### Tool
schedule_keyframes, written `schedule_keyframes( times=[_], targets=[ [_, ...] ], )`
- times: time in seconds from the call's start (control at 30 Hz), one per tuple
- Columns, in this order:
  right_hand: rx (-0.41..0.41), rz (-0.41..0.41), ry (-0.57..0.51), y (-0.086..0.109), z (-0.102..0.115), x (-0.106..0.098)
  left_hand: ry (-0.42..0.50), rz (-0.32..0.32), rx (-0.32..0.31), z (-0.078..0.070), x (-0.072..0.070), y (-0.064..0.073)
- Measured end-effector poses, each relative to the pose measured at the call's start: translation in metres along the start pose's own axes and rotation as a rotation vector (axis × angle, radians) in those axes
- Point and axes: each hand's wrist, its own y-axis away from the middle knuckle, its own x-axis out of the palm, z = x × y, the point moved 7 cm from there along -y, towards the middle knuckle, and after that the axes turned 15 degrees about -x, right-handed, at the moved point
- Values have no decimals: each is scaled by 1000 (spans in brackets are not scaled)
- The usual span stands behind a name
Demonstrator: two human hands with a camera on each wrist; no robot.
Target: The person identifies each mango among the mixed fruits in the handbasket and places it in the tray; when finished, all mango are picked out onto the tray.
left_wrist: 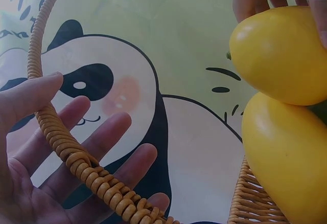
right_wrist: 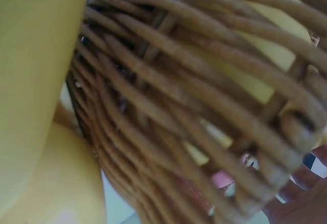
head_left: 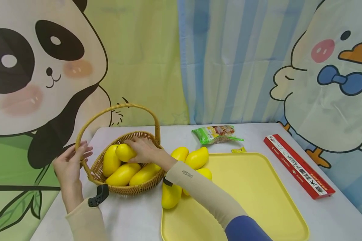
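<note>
A wicker basket [head_left: 132, 190] with a tall handle stands at the left of the table, holding several yellow mangoes [head_left: 123, 174]. Inside it, my right hand [head_left: 144, 150] grips one mango [head_left: 125, 153] on top of the others. The left wrist view shows fingers over that mango [left_wrist: 278, 55], which touches another mango [left_wrist: 281, 152] below. My left hand [head_left: 70, 165] is at the left side of the handle [left_wrist: 66, 147], which crosses in front of its loosely spread fingers. In the right wrist view, basket weave [right_wrist: 179, 91] fills most of the picture and hides the right hand's grip.
Several more mangoes [head_left: 197, 158] lie at the left edge of a yellow tray [head_left: 247, 190], partly behind the right forearm. Behind the tray lie a green food packet [head_left: 214, 134] and a small yellow packet [head_left: 239, 150]. A long red pasta box [head_left: 298, 165] lies to the right.
</note>
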Motion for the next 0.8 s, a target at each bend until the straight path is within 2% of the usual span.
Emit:
schedule_keyframes(
  times=[0.57, 0.8],
  targets=[
    [19, 36, -86, -7, 6, 8, 0, -6, 6, 0, 0, 1],
    [3, 33, -59, -8, 8, 9, 5, -6, 14, -1, 0, 2]
  ],
)
